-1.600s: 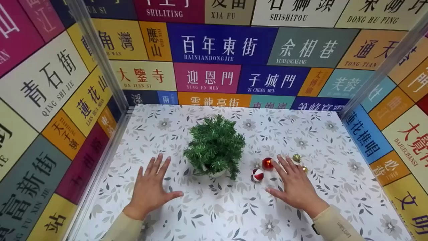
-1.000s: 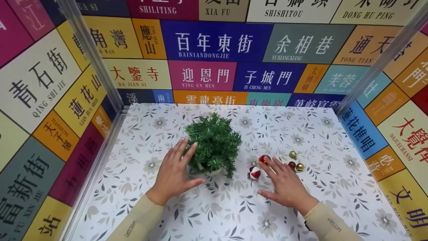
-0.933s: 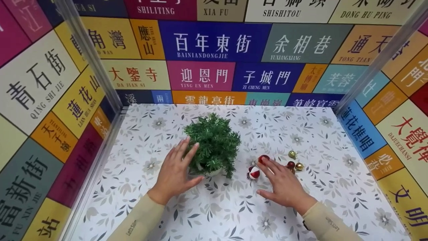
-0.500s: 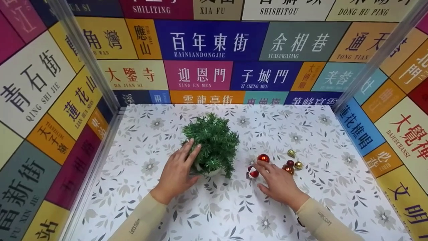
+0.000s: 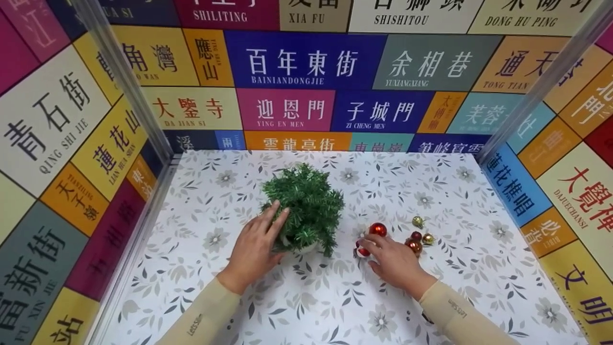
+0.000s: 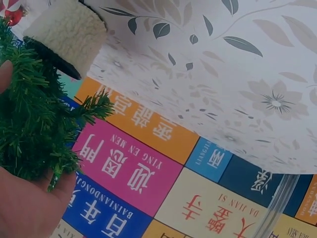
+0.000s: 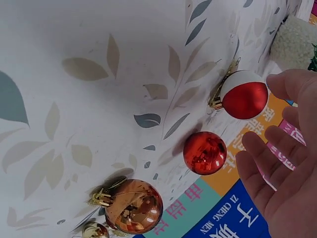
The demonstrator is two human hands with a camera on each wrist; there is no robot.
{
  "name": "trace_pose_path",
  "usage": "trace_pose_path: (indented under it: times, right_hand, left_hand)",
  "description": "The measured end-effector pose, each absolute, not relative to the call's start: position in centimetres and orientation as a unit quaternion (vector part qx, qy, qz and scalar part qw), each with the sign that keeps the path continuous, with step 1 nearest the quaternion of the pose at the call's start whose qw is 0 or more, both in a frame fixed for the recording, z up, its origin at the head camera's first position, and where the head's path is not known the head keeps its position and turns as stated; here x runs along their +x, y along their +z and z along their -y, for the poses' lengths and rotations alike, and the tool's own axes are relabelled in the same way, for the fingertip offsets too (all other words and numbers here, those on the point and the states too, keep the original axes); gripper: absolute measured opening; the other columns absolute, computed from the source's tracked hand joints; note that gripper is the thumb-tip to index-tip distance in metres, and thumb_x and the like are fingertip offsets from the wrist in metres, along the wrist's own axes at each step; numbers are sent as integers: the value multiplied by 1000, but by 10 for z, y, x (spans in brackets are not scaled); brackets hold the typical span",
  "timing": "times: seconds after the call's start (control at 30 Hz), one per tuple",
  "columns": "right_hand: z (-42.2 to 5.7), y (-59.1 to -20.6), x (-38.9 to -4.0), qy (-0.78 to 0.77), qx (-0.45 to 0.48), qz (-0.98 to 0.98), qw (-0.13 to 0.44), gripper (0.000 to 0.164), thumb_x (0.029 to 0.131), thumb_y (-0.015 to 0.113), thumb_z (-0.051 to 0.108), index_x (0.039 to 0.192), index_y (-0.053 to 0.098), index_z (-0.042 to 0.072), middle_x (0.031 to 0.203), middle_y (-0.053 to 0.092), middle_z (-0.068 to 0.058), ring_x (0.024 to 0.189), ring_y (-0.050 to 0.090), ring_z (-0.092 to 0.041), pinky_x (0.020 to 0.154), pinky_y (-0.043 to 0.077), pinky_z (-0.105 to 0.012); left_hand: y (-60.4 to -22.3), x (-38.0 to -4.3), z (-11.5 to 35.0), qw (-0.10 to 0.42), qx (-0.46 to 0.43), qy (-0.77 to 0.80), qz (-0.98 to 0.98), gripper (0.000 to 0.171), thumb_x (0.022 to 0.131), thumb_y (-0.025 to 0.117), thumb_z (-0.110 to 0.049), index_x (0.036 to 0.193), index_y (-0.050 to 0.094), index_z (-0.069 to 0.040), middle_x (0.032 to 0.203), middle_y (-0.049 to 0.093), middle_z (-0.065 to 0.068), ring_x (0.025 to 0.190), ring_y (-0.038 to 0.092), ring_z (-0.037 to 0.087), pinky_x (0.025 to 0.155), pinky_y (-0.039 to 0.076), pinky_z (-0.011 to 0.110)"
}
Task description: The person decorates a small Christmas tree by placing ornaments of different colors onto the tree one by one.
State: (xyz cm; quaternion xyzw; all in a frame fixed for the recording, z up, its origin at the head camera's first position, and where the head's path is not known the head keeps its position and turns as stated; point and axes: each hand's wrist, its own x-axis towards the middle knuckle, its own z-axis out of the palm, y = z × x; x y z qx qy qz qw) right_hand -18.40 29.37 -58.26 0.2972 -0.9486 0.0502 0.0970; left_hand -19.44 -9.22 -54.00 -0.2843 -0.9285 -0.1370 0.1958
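Observation:
A small artificial Christmas tree (image 5: 306,206) stands in the middle of the table; its fleecy cream pot (image 6: 69,37) shows in the left wrist view. My left hand (image 5: 253,250) is at the tree's left side, fairly straight fingers against the foliage. To the tree's right, my right hand (image 5: 397,262) reaches over a red-and-white bauble (image 7: 245,95). Its thumb and fingers are loosely bent and spread beside this bauble, without a visible grip. Just behind lies a shiny red bauble (image 5: 378,229). From above, the right fingers partly cover the red-and-white one.
Right of the right hand lie a copper bauble (image 5: 413,247), a small dark red one (image 5: 415,236) and small gold ones (image 5: 418,221). The table (image 5: 210,191) has a leaf-patterned cover. Colourful sign-printed walls (image 5: 306,60) enclose its back and sides.
My left hand has moved right and forward to the tree. My right hand has shifted left, its fingers bending over the red-and-white bauble. The tree and baubles stay in place.

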Motion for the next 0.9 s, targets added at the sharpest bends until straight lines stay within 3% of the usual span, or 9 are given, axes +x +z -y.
trace_pose_path:
  times: [0.17,0.37,0.67,0.9]
  right_hand:
    - [-291,-589,-186,60,319,940,107,50,80,82,18,128,66,16,131,60,-7,89,65,-26,48,45,-33]
    - [-286,-591,-192,66,326,936,118,40,80,81,14,119,69,15,123,61,-6,85,66,-25,48,50,-36]
    - [-281,-592,-202,59,305,947,87,44,83,80,16,125,67,16,117,57,-6,67,60,-18,49,50,-31]
    - [-281,-595,-205,53,305,947,89,48,81,80,16,127,67,15,123,55,-11,63,58,-16,48,48,-28]
  left_hand:
    - [-542,-194,92,193,-289,-133,928,121,69,90,-40,161,15,-18,164,16,12,142,34,29,112,32,48]
    - [-539,-196,93,193,-296,-130,926,119,71,90,-36,161,15,-17,164,16,12,143,32,29,111,33,48]
    - [-539,-197,94,200,-279,-134,930,118,69,91,-32,161,18,-19,160,28,14,137,40,33,107,38,50]
    - [-539,-196,93,194,-281,-140,929,118,70,90,-34,161,17,-19,159,28,17,137,40,34,107,38,52]
